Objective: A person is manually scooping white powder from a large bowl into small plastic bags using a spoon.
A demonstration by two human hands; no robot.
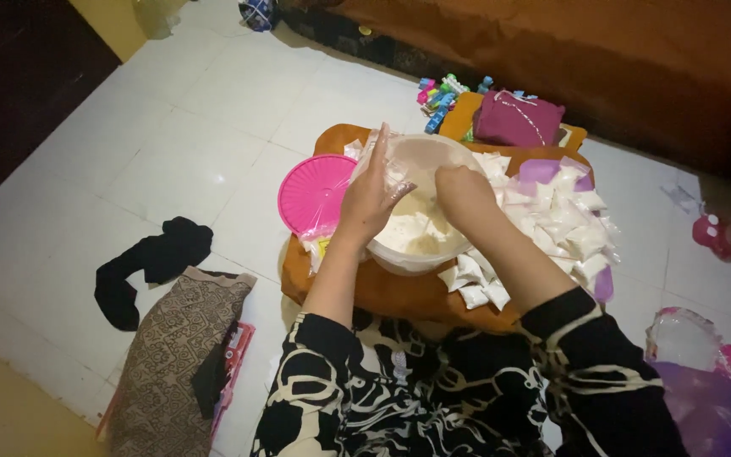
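Note:
A round white bowl (433, 258) holding white powder sits on an orange cloth (399, 292) in front of me. My left hand (371, 193) is over the bowl's left rim, holding a small clear plastic bag (380, 152) upright. My right hand (464, 193) reaches down into the bowl with fingers curled; what it grips is hidden. Several small filled white packets (564, 220) lie heaped to the right of the bowl.
A pink round lid (315, 193) lies left of the bowl. A maroon folded cloth (518, 118) and colourful small packs (442, 93) lie behind. A black cloth (152, 262) and a patterned brown cloth (175, 355) lie on the white tile floor at left. A plastic bag (691, 347) lies at right.

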